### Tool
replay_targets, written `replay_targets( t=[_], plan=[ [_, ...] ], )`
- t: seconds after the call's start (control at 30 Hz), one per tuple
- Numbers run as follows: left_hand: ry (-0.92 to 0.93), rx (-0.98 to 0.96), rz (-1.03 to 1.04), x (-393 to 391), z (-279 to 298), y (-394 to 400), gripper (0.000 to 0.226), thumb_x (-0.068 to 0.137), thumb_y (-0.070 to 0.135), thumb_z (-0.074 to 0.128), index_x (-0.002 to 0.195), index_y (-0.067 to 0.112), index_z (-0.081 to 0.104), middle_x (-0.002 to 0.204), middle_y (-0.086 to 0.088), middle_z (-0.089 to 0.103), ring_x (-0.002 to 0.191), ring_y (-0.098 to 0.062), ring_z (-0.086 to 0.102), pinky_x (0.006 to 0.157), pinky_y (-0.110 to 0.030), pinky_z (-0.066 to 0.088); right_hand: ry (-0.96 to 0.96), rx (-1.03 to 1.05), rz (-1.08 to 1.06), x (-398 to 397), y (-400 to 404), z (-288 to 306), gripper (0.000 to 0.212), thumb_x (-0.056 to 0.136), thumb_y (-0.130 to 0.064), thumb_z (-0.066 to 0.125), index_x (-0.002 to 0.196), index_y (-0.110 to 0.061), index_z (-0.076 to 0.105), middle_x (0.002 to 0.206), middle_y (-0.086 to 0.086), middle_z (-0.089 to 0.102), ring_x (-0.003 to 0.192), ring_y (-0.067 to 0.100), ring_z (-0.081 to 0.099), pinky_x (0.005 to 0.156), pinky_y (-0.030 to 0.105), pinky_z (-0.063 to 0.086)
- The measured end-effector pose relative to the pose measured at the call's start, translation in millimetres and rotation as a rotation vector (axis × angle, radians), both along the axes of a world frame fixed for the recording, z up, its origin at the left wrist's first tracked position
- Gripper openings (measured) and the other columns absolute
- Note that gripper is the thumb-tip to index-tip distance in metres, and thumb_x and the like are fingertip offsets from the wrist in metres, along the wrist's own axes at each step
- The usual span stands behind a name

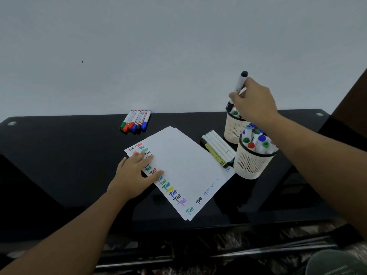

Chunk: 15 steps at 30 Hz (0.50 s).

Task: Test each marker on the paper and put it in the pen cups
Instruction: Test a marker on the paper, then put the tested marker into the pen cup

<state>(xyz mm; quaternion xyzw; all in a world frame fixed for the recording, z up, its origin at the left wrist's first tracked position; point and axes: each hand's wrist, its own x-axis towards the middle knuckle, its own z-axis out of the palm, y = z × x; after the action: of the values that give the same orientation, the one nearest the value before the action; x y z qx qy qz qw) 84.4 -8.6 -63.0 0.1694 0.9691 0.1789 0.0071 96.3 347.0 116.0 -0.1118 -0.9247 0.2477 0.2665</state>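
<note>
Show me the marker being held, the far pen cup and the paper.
black marker (pixel 240 82), head view, on its white barrel.
far pen cup (pixel 233 129), head view, on its mesh wall.
paper (pixel 182 161), head view, on its blank middle.

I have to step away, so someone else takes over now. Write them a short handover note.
Right hand grips a black marker, its lower end in the far cup. Left hand presses flat on the paper.
Done: many "Test" marks on the paper; near cup holds many markers.
Left: six markers at the table's back edge, plus the white and yellow pens beside the cups.
</note>
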Motion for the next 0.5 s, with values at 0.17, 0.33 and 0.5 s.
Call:
replay_targets(
  t=[0.17,0.33,0.5],
  plan=[
    [0.002,0.008,0.003,0.7,2.0,1.3,0.088,0.084,0.084,0.041,0.156,0.033,0.037,0.167,0.005,0.021,0.155,-0.014,0.009,0.126,-0.044,0.001,-0.058,0.005,-0.08,-7.3,29.2,-6.9,0.03,0.102,-0.038,0.057,0.122,-0.016,0.055,0.101,0.005,0.071,0.09,0.026,0.065,0.074,0.036,0.046],
    [0.001,0.025,0.005,1.5,1.8,0.8,0.088,0.083,0.084,0.042,0.155,0.033,0.038,0.167,0.005,0.022,0.155,-0.013,0.009,0.126,-0.043,0.002,-0.081,-0.004,-0.095,-14.8,32.5,-10.0,0.031,0.102,-0.038,0.057,0.121,-0.014,0.054,0.104,0.008,0.068,0.09,0.027,0.064,0.074,0.038,0.049],
    [0.005,0.022,0.001,0.1,1.6,0.5,0.09,0.082,0.085,0.041,0.155,0.034,0.037,0.167,0.005,0.022,0.155,-0.013,0.01,0.126,-0.044,0.002,-0.07,0.048,-0.125,-14.2,36.3,-8.5,0.028,0.103,-0.037,0.055,0.115,-0.012,0.053,0.102,0.01,0.067,0.087,0.03,0.065,0.071,0.039,0.051]
  ],
)
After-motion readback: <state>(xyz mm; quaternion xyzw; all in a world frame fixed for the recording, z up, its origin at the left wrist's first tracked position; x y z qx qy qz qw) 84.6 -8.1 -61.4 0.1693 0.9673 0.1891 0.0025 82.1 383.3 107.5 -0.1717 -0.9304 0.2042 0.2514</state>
